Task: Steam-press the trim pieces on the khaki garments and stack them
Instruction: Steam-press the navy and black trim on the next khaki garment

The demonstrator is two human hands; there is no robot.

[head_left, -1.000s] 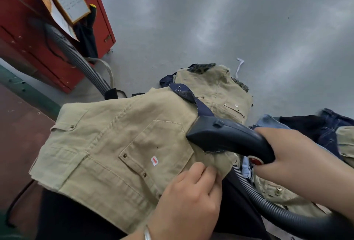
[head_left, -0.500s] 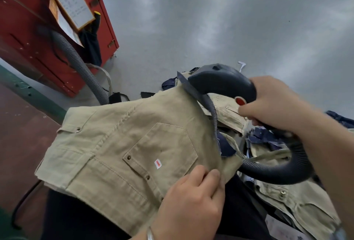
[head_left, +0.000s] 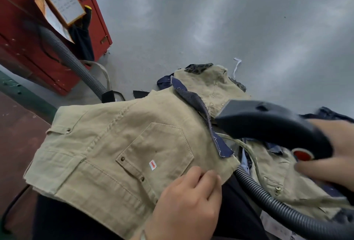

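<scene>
Steam iron [head_left: 268, 122] first, since that is what has moved: half a second back it was lifted up over the far end of the navy trim strip [head_left: 203, 113], and now it sits lower, its nose just beside the middle of that strip on the side away from the back pocket [head_left: 159, 153]. A second ago it was bearing down on the near end of the strip, so I judge this to be another pass along the same trim, not a finished one. From this single head view, the right hand [head_left: 329, 159] is wrapped round the iron's handle, thumb lying just below the red button [head_left: 303, 154]; whether it presses the button I cannot tell. The left hand [head_left: 189, 201] is curled, fingertips [head_left: 203, 174] pinning the near edge of the khaki garment [head_left: 107, 153] just below the strip's frayed end, much where it was in both earlier pictures. The garment lies across the person's lap with the strip along its right edge. Beyond the strip lies a second khaki piece [head_left: 212, 82] on the floor, and more khaki [head_left: 272, 172] under the iron's hose [head_left: 277, 207], as before. Nothing yet looks stacked from this piece; pressing appears to be the step in hand.
</scene>
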